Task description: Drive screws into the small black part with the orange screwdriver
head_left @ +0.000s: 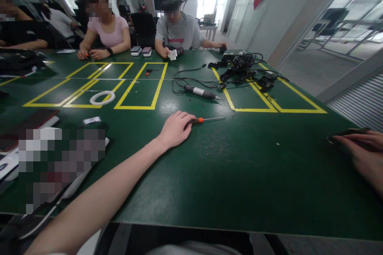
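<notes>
My left hand reaches over the middle of the green table, its fingers closed round the dark handle of a screwdriver. The screwdriver has an orange collar, and its thin metal shaft points right, low along the tabletop. At the right edge of the view, my right hand grips a dark, thin object; its kind cannot be made out, and part of that hand is cut off. Beyond my left hand lies an electric screwdriver with a silver and black body and a cord. Tiny screws are scattered nearer me.
Tangled black cables heap at the back right. A white tape roll lies left of centre on the green table, which has yellow tape outlines. Blurred-out items and a dark red flat object lie at left. Several people sit across the table.
</notes>
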The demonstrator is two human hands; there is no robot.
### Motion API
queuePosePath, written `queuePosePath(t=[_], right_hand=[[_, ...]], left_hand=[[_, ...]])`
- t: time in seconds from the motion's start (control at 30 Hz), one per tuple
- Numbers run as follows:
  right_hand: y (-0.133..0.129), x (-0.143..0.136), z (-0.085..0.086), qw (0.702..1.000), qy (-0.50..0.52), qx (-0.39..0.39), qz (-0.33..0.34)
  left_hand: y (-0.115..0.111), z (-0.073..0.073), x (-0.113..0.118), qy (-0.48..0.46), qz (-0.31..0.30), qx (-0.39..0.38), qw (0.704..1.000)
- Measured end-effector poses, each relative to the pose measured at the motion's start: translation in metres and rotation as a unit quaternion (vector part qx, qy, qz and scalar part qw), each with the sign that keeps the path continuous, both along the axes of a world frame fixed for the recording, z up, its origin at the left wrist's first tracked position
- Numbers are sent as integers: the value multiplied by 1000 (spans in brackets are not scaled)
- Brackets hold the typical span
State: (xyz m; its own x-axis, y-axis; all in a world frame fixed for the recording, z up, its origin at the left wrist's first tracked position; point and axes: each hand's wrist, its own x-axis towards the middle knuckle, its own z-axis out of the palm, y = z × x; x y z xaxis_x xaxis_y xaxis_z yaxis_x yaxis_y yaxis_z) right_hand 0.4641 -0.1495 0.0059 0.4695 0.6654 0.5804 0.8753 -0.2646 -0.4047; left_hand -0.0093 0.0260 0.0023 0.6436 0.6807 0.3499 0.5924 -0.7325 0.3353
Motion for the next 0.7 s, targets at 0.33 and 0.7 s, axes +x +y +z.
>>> queuePosePath(t=[0.33, 0.7], right_hand=[[-4, -1, 0, 999, 48, -9, -12], [1, -31, 29, 947, 286, 20, -145]], left_hand=[[0, 0, 0, 2, 0, 0, 1000], [0, 0, 0, -1, -4, 2, 1000]])
